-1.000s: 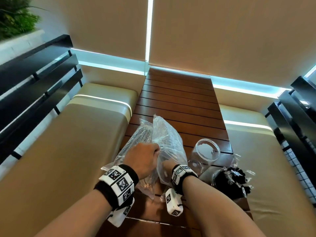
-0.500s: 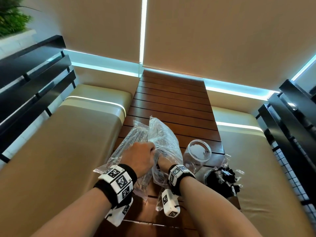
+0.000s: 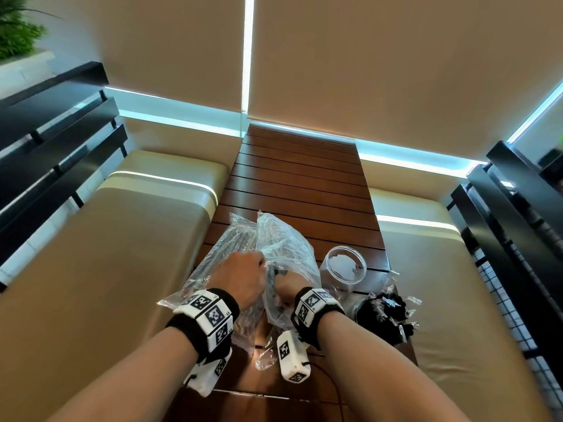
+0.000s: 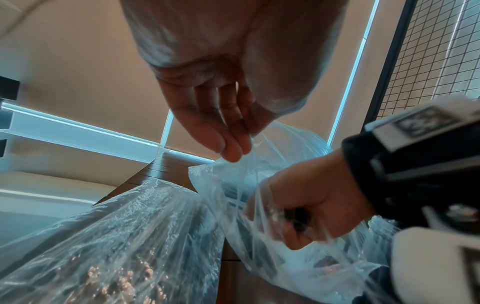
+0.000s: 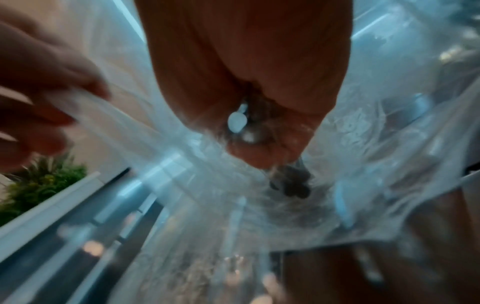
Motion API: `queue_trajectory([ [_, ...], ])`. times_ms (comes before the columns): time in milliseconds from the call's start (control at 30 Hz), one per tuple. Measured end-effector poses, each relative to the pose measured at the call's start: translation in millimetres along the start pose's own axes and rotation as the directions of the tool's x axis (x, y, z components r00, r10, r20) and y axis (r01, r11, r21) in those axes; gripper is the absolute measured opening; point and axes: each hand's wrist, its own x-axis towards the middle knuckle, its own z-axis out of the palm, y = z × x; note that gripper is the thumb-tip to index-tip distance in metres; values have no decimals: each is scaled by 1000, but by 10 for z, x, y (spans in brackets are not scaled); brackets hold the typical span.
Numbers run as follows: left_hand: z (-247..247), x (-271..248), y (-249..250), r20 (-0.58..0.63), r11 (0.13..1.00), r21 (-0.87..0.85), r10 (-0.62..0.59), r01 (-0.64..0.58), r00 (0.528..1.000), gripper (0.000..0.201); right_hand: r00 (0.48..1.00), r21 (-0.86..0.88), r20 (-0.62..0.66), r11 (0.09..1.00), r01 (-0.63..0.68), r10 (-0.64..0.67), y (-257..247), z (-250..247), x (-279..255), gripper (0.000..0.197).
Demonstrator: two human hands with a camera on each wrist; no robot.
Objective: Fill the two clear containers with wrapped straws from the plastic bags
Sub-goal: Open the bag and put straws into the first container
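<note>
A slatted wooden table sits between two tan cushioned benches; a green plant stands far left.

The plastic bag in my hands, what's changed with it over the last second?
Little has changed. The right hand has worked a bit deeper into the right plastic bag and grips a dark bundle of straws inside. The left hand still pinches the bag's mouth open. The left bag, the empty clear container and the filled container lie as before.
</note>
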Motion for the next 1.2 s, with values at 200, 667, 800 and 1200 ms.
queue_trajectory([
  [200, 109, 188, -1, -12, 967, -127, -225, 222, 974, 15, 994, -97, -93, 994, 55, -64, -2, -121, -391, 34],
  [667, 646, 815, -570, 17, 770, -486, -465, 413, 885, 9, 964, -338, 23, 905, 256, -265, 404, -727, -1500, 27],
  [800, 200, 431, -147, 43, 879, -229, -419, 417, 907, 5, 929, -199, 48, 908, 370, -368, 510, -940, -1793, 9],
  [1200, -288, -79, 779, 225, 287, -938, 83, 193, 971, 28, 709, -46, -489, 827, 560, -508, 164, -456, -1232, 29],
])
